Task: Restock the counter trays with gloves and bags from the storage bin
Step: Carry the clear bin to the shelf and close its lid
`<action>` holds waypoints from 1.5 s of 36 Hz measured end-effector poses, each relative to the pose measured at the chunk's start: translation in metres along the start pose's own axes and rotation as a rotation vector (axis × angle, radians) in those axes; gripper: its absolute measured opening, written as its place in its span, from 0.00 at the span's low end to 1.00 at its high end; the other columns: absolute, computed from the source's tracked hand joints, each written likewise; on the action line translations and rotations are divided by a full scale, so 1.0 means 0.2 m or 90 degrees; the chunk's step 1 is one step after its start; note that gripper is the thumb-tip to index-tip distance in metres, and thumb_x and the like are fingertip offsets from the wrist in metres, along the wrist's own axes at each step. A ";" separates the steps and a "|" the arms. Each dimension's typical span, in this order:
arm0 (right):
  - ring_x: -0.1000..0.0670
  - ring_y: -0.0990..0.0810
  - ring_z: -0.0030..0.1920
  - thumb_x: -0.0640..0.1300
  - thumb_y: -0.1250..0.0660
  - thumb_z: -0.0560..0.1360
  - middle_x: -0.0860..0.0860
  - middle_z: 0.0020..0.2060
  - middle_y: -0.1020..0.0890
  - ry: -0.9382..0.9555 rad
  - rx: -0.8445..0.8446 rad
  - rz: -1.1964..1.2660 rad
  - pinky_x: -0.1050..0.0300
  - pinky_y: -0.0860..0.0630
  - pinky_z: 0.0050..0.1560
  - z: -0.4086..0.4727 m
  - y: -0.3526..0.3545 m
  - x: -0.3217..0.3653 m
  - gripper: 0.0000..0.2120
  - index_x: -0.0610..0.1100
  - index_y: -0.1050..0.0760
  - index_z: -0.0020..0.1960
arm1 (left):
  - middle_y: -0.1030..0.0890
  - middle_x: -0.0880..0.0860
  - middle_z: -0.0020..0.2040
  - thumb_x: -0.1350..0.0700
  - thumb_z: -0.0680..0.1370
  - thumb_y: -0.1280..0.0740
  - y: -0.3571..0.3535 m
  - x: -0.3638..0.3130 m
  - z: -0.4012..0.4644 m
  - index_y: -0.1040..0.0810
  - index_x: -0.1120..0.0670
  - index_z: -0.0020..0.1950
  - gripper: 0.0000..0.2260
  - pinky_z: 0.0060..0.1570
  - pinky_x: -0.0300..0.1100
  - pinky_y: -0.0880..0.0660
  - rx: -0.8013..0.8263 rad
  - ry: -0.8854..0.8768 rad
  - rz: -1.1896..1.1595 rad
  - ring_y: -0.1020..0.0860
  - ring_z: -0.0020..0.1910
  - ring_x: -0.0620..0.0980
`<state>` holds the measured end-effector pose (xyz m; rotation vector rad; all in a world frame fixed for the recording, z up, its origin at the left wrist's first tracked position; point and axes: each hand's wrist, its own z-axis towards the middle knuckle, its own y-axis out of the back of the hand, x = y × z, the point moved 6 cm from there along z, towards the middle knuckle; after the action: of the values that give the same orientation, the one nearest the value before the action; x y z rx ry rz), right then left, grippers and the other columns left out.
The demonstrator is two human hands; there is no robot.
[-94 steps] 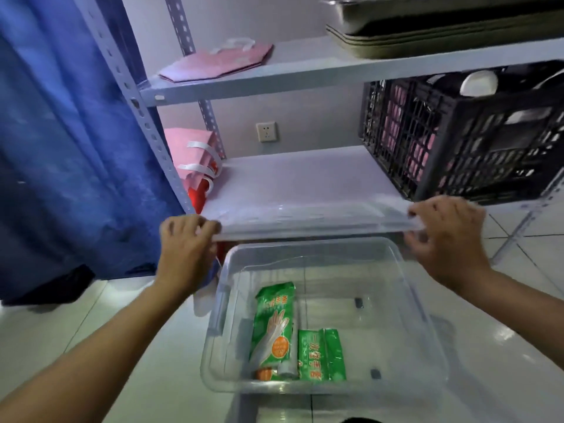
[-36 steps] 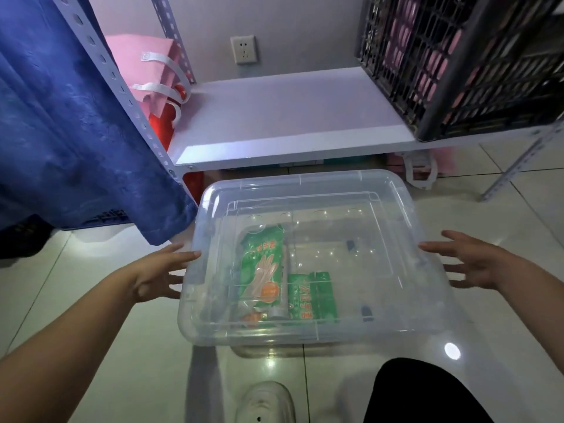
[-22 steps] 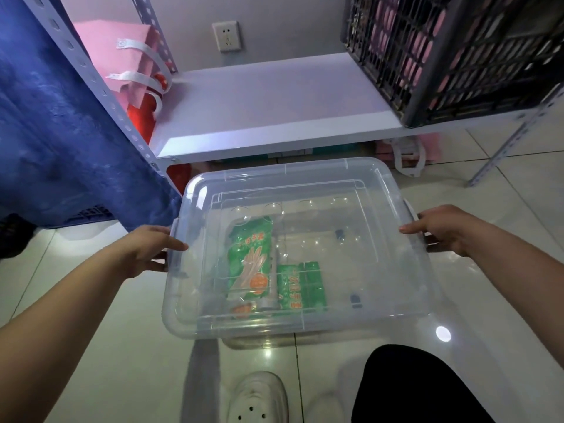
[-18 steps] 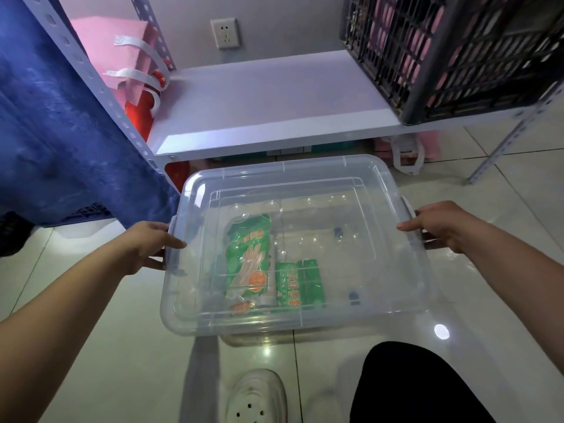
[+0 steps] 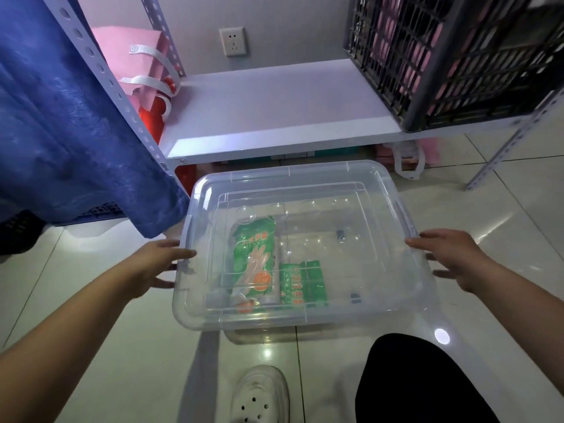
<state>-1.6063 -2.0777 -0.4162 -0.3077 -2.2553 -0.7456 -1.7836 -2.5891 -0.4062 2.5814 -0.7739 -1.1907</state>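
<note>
While the clear storage bin (image 5: 305,239) sits on the tiled floor (image 5: 91,346) with its lid (image 5: 381,190) on, the left hand (image 5: 152,267) rests against the bin's left edge, fingers nearly straight and spread, thumb lying along the lid rim and the lower fingers reaching under the lip; nothing is pinched. At the right edge the right hand (image 5: 448,254) is likewise opened out, fingertips touching the rim, the lower fingers splayed beside the bin wall.

Half a second ago both hands were curled around the bin's side handles; now the fingers have straightened and loosened off them. The bin stays in the same place in front of the shelf.

Through the lid, a tall green glove packet (image 5: 254,264) lies near the bin's left side, and a shorter green packet (image 5: 303,283) lies just beside it on the right, toward the near edge.

Behind the bin a white shelf board (image 5: 274,111) carries a black lattice crate (image 5: 451,56) at its right end and pink bags (image 5: 134,59) at its left end. A blue cloth (image 5: 61,132) hangs at the left, its lower corner just beside the bin's far left corner. A white shoe (image 5: 259,395) and a black-clad knee (image 5: 421,383) sit near the bin's near edge.
</note>
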 end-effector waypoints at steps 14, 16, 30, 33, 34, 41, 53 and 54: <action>0.44 0.22 0.50 0.36 0.31 0.73 0.50 0.51 0.18 -0.127 0.215 0.249 0.41 0.28 0.57 -0.23 -0.04 -0.26 0.18 0.49 0.21 0.61 | 0.16 0.54 0.59 0.60 0.73 0.30 -0.20 0.41 -0.27 0.21 0.52 0.65 0.20 0.56 0.58 0.22 0.060 0.007 -0.362 0.19 0.57 0.60; 0.44 0.23 0.50 0.36 0.31 0.71 0.51 0.51 0.19 -0.132 0.256 0.294 0.41 0.29 0.57 -0.26 -0.06 -0.23 0.21 0.53 0.22 0.61 | 0.17 0.51 0.61 0.59 0.71 0.29 -0.20 0.39 -0.30 0.22 0.49 0.66 0.23 0.57 0.64 0.23 0.071 0.011 -0.409 0.20 0.60 0.61; 0.40 0.22 0.62 0.41 0.29 0.67 0.50 0.63 0.19 0.050 0.338 0.437 0.34 0.29 0.64 -0.52 0.10 0.15 0.26 0.52 0.22 0.64 | 0.21 0.51 0.67 0.56 0.75 0.31 0.04 0.05 -0.62 0.19 0.51 0.64 0.17 0.56 0.63 0.23 0.094 -0.123 -0.486 0.20 0.62 0.59; 0.39 0.22 0.64 0.41 0.31 0.69 0.48 0.64 0.19 0.141 0.357 0.451 0.31 0.30 0.65 -0.60 0.17 0.31 0.24 0.52 0.22 0.65 | 0.22 0.54 0.68 0.57 0.76 0.33 0.12 -0.09 -0.73 0.22 0.53 0.68 0.19 0.58 0.68 0.26 0.098 -0.190 -0.504 0.22 0.64 0.61; 0.40 0.21 0.63 0.41 0.32 0.70 0.48 0.63 0.19 0.169 0.359 0.456 0.30 0.30 0.65 -0.62 0.20 0.37 0.24 0.52 0.22 0.65 | 0.22 0.55 0.68 0.57 0.75 0.33 0.15 -0.15 -0.76 0.22 0.54 0.67 0.20 0.58 0.69 0.27 0.097 -0.206 -0.508 0.22 0.64 0.61; 0.41 0.22 0.65 0.41 0.35 0.74 0.48 0.67 0.22 0.323 0.402 0.478 0.29 0.27 0.60 -0.65 0.31 0.83 0.25 0.52 0.27 0.70 | 0.21 0.61 0.65 0.55 0.74 0.32 0.29 -0.56 -0.84 0.25 0.59 0.69 0.24 0.54 0.64 0.22 0.059 -0.255 -0.509 0.22 0.62 0.64; 0.45 0.20 0.60 0.41 0.25 0.70 0.53 0.62 0.19 0.376 0.175 0.451 0.39 0.30 0.64 -0.47 0.16 1.06 0.38 0.57 0.37 0.74 | 0.17 0.57 0.60 0.57 0.75 0.28 0.23 -0.87 -0.55 0.20 0.53 0.61 0.15 0.61 0.59 0.24 -0.061 -0.362 -0.560 0.20 0.60 0.62; 0.47 0.21 0.61 0.40 0.23 0.67 0.56 0.63 0.21 0.401 0.165 0.441 0.41 0.30 0.64 -0.48 0.15 1.06 0.45 0.60 0.41 0.76 | 0.17 0.55 0.60 0.57 0.75 0.29 0.23 -0.88 -0.55 0.21 0.50 0.63 0.16 0.59 0.57 0.22 -0.064 -0.416 -0.521 0.19 0.59 0.60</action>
<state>-1.6887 -2.1112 -0.1997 -0.5901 -1.4730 -0.1383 -1.8135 -2.5383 -0.2011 2.4594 0.3501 -2.2725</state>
